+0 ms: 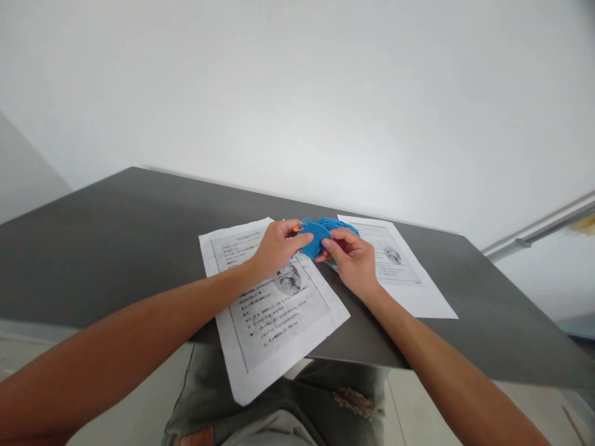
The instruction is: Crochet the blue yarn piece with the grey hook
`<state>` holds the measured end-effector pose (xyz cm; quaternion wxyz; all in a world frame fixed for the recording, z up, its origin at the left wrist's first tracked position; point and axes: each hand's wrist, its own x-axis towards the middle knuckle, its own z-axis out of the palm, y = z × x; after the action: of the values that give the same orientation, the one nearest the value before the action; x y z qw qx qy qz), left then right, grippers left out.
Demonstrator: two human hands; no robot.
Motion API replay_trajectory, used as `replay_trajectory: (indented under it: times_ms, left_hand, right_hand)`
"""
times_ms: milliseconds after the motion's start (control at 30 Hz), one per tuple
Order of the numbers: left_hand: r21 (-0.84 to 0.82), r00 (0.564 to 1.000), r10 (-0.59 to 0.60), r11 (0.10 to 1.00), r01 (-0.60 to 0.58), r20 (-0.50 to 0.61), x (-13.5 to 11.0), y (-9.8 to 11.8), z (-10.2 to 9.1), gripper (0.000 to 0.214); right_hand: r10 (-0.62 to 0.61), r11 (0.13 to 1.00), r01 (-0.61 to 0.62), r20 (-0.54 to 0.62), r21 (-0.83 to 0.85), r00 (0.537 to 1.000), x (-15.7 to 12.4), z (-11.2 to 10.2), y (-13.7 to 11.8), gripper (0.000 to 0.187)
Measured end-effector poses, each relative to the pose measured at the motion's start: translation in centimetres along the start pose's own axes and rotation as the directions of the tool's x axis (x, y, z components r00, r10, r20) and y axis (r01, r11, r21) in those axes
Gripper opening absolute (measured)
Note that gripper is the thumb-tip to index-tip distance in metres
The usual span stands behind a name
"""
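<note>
Between my two hands is a small blue crocheted piece (314,240), held up above the table. My left hand (279,244) pinches its left side, the thumb lying across the front. A small orange item (296,228), perhaps a stitch marker, shows by the left fingertips, and a loop of blue yarn stands up from the top edge. My right hand (353,257) grips the right edge between thumb and fingers. Just behind lies a skein of blue yarn (341,225), partly hidden by the piece and the right hand.
A printed sheet (288,334) lies under my left arm and hangs over the table's front edge. Another printed sheet (418,285) is on the right. The dark grey table (139,248) meets a white wall behind. A metal rail (539,232) runs along the right.
</note>
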<state>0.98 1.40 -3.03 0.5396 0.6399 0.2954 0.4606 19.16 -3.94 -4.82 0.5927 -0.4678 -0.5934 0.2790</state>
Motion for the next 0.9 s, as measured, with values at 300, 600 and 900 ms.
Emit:
replay_trajectory:
  times_ms: [300, 600, 900]
  left_hand:
    - [0.147, 1.0, 0.004, 0.989, -0.002, -0.015, 0.1, -0.4, 0.4, 0.029]
    - [0.352, 0.997, 0.04, 0.934, -0.058, 0.06, -0.9, 0.9, 0.2, 0.026]
    - [0.45, 0.983, 0.114, 0.877, -0.168, 0.144, -1.2, 0.9, -0.3, 0.032]
  right_hand:
    - [0.044, 0.999, -0.044, 0.051, 0.01, 0.998, -0.5, -0.2, -0.1, 0.039]
    - [-0.024, 0.993, 0.037, 0.111, -0.114, 0.994, 0.5, -1.3, -1.8, 0.03]
    - [-0.073, 0.978, 0.127, 0.298, -0.165, 0.952, 2.3, -0.4, -3.0, 0.016]
